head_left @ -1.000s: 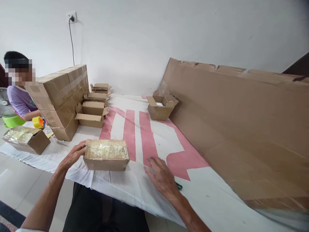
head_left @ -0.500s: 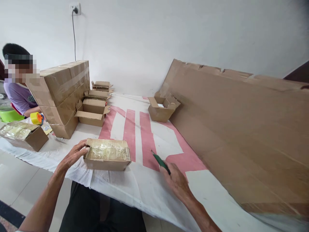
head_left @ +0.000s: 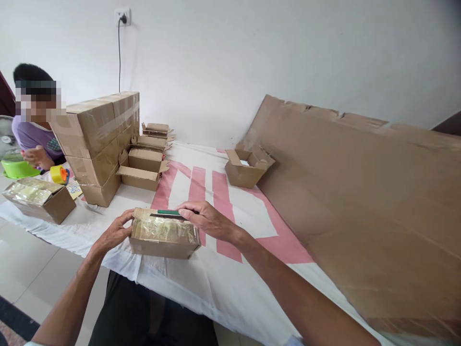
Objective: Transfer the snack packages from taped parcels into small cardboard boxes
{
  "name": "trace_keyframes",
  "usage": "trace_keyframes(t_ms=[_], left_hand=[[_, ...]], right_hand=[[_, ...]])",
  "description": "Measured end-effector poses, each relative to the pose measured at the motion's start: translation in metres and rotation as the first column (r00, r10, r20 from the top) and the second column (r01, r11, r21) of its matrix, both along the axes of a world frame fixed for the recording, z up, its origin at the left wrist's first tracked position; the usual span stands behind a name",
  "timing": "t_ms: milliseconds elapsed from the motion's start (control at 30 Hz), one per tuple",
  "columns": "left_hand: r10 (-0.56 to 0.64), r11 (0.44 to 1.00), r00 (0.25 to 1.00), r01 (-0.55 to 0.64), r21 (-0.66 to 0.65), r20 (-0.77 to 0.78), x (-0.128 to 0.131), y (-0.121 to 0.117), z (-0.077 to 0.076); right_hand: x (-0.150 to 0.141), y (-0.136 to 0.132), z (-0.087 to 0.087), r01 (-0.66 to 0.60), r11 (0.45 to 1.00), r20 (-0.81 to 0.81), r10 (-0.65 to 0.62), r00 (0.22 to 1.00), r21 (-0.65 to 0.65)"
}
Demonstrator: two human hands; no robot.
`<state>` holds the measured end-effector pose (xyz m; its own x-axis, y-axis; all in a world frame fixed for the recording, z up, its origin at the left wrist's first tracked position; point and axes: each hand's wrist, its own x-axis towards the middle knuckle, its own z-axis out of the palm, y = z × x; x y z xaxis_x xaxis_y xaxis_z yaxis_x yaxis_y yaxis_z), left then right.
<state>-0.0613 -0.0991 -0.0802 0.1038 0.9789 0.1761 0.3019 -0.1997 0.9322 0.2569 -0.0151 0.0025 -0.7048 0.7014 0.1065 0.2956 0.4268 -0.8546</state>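
A small taped cardboard box [head_left: 163, 235] lies in front of me, near the table's front edge, with shiny crinkled tape over its top. My left hand [head_left: 117, 233] grips its left end, fingers behind the corner and thumb at the side. In my right hand [head_left: 207, 220] is a green utility knife [head_left: 168, 212], held closed in the fingers. The knife lies level along the far edge of the box top, its tip pointing left. Whether the blade touches the tape I cannot tell.
Stacked closed boxes [head_left: 97, 127] stand at the left, with open boxes [head_left: 140, 178] beside them. Another taped box [head_left: 41, 199] and a yellow tape roll [head_left: 57, 175] are further left, near a seated person [head_left: 36, 129]. An open box [head_left: 243, 173] sits before a large leaning cardboard sheet [head_left: 345, 202].
My right hand has moved left and away from me, bringing the knife from above the cloth onto the box top. My left hand stays at the box's left end.
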Motion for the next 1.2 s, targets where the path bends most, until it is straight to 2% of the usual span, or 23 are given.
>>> trace_keyframes(t_ms=[167, 367, 567, 767, 1067, 1200], left_hand=[[-0.009, 1.0, 0.999, 0.009, -0.005, 0.033, 0.002, -0.002, 0.001], [-0.021, 0.999, 0.999, 0.021, -0.028, 0.027, 0.003, -0.004, 0.005], [-0.007, 0.997, 0.999, 0.009, -0.071, 0.032, 0.006, -0.007, 0.009], [0.002, 0.998, 0.999, 0.001, -0.065, 0.049, 0.005, -0.006, 0.005], [-0.016, 0.997, 1.0, 0.015, -0.074, -0.015, 0.004, -0.009, 0.005], [-0.003, 0.997, 0.999, -0.001, -0.076, -0.054, 0.004, -0.007, 0.007]], right_hand=[[-0.02, 0.014, 0.011, -0.066, 0.998, 0.055, 0.065, 0.996, 0.014], [-0.035, 0.016, 0.023, -0.094, 0.994, 0.103, 0.089, 0.991, 0.05], [-0.043, 0.012, 0.028, -0.134, 0.989, 0.139, 0.125, 0.982, 0.061], [-0.052, 0.012, 0.031, -0.15, 0.982, 0.188, 0.127, 0.974, 0.113], [-0.061, 0.016, 0.037, -0.225, 0.946, 0.336, 0.138, 0.932, 0.234], [-0.066, 0.019, 0.037, -0.249, 0.938, 0.381, 0.144, 0.913, 0.241]])
